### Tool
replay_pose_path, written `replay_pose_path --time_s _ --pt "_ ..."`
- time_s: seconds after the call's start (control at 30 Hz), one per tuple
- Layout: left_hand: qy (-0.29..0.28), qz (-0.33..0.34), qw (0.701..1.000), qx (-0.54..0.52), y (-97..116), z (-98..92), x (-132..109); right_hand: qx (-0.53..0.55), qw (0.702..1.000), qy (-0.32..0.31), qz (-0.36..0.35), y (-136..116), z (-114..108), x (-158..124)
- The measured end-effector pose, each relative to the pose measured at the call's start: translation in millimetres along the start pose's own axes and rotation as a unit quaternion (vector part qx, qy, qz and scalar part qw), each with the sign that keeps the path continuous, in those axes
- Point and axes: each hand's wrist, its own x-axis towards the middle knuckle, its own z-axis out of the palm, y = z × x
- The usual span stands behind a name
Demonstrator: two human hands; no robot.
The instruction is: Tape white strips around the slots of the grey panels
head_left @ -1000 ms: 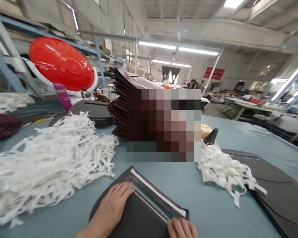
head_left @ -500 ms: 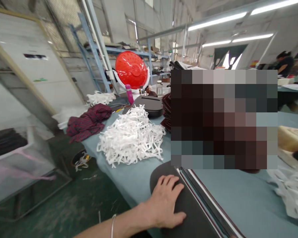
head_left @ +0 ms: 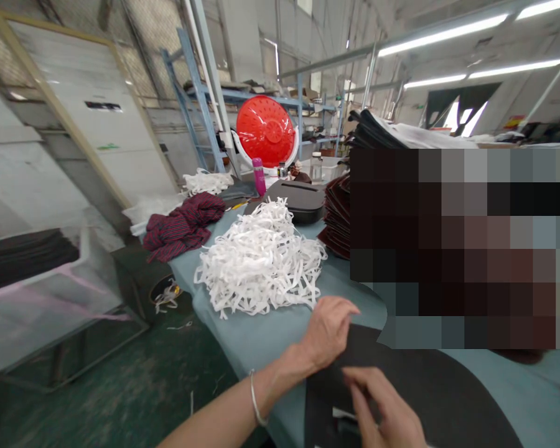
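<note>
A dark rounded leather-like piece (head_left: 429, 386) lies on the grey-blue table (head_left: 261, 336) in front of me. My left hand (head_left: 329, 330), with a thin bracelet on its wrist, rests at the piece's upper left edge with its fingers curled over it. My right hand (head_left: 385, 410) is low in the view, over the piece, fingers bent near a small white strip end (head_left: 343, 414); I cannot make out whether it pinches the strip. A heap of white strips (head_left: 261, 261) lies just beyond my left hand.
A stack of dark cut pieces (head_left: 338, 214) stands behind the strips, next to a blurred-out block. A red-checked cloth (head_left: 182, 224), a pink bottle (head_left: 259, 176) and a red round cover (head_left: 266, 130) sit farther back. The table's left edge drops to a green floor (head_left: 121, 398).
The view swung left, then a little back. The dark piece now lies plain side up, its white-edged slot out of sight. My left hand went from flat to curled at its edge; my right hand reappeared.
</note>
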Motion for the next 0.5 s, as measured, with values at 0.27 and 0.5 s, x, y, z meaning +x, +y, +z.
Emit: replay_pose_path --time_s 0.27,0.5 --pt "0.14 -0.097 0.967 0.192 -47 -27.7 -17 0.102 0.971 -0.072 0.206 46 58 134" --pt "0.056 -0.126 0.952 0.275 -55 -23.9 -16 0.046 0.972 -0.115 0.202 61 37 130"
